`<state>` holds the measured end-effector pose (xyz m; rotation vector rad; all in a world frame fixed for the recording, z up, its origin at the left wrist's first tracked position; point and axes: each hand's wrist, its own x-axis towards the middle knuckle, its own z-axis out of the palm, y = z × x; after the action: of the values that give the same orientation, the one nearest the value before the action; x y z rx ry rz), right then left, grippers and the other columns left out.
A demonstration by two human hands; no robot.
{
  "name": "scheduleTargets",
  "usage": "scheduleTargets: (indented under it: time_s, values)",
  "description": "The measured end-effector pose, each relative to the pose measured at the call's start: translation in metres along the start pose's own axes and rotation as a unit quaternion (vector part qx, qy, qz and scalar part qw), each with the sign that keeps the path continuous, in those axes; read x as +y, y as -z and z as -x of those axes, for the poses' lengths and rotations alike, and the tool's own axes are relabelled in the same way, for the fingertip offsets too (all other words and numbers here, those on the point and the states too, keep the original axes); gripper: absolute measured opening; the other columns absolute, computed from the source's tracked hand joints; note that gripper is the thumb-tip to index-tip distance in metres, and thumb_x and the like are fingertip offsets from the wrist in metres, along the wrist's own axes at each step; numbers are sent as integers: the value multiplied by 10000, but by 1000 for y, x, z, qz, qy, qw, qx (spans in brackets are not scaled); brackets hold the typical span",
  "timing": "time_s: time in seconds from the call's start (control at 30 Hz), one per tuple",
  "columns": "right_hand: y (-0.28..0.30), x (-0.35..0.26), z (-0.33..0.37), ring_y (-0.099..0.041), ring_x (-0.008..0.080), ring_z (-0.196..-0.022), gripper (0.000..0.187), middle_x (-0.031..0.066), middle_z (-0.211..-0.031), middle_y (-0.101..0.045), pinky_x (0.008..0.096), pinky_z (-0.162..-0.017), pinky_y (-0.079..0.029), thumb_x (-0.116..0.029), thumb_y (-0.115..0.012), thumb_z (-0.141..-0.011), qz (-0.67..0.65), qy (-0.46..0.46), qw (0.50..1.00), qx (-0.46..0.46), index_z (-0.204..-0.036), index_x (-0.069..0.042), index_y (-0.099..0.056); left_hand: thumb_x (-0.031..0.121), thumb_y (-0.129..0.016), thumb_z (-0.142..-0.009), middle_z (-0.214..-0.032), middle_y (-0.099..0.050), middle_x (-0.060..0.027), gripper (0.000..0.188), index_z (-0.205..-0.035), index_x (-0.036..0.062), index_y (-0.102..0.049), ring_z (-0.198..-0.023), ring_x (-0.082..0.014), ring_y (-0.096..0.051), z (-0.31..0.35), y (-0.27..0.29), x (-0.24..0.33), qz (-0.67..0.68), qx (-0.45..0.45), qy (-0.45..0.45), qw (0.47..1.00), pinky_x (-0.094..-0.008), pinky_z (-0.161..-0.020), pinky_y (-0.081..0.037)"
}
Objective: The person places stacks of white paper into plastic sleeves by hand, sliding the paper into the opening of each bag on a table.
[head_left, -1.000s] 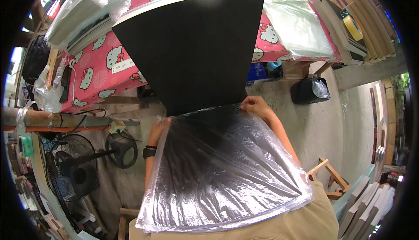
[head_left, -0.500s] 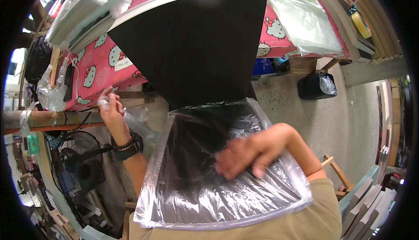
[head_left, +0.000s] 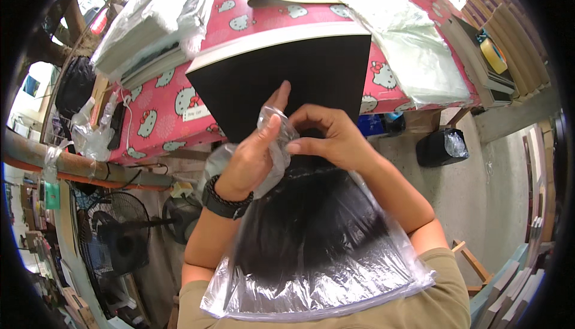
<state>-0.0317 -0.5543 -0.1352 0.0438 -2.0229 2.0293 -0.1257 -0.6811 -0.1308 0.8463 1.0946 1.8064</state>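
A large black panel [head_left: 239,83] with a white edge leans against the table, its lower part inside a clear plastic bag [head_left: 311,251] that rests against my body. Both hands meet above the bag's mouth, in front of the panel. In my left hand [head_left: 248,158] is a crumpled piece of clear plastic [head_left: 280,134], part of it hanging behind the wrist. My right hand [head_left: 329,134] pinches the same piece between thumb and fingers. What lies deep in the left palm is hidden.
A pink patterned table [head_left: 156,116] carries stacked wrapped panels [head_left: 156,29] at left and flat clear plastic bags [head_left: 413,53] at right. Left below stands a black fan [head_left: 114,233]. On the floor at right is a black bin [head_left: 442,148]. A roll of yellow tape [head_left: 493,55] sits beyond.
My left hand has come in from the left with the clear plastic piece. The right hand has left the bag's surface and moved up to pinch that piece. The panel's top now appears lower in view.
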Motion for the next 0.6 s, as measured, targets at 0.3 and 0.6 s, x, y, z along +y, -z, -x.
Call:
scheduleTargets:
  time_s: [0.3, 0.6]
  values:
    - [-3, 0, 1, -407, 23, -598, 152, -33, -649, -482, 172, -533, -333, -137, -553, -828, 2, -17, 985, 174, -747, -9, -536, 219, -524, -849, -752, -570, 11, 216, -845, 12, -586, -680, -39, -490, -6, 11, -9, -64, 131, -3, 989, -178, -581, -376]
    - [13, -9, 2, -461, 106, -517, 146, 25, -591, -504, 243, -482, -395, -183, -476, -860, -263, 17, 937, 231, -832, -47, -521, 433, -489, -823, -812, -562, -47, 432, -906, 10, -498, -677, -80, -521, 12, 18, -5, 225, -18, 79, 971, -219, -588, -416]
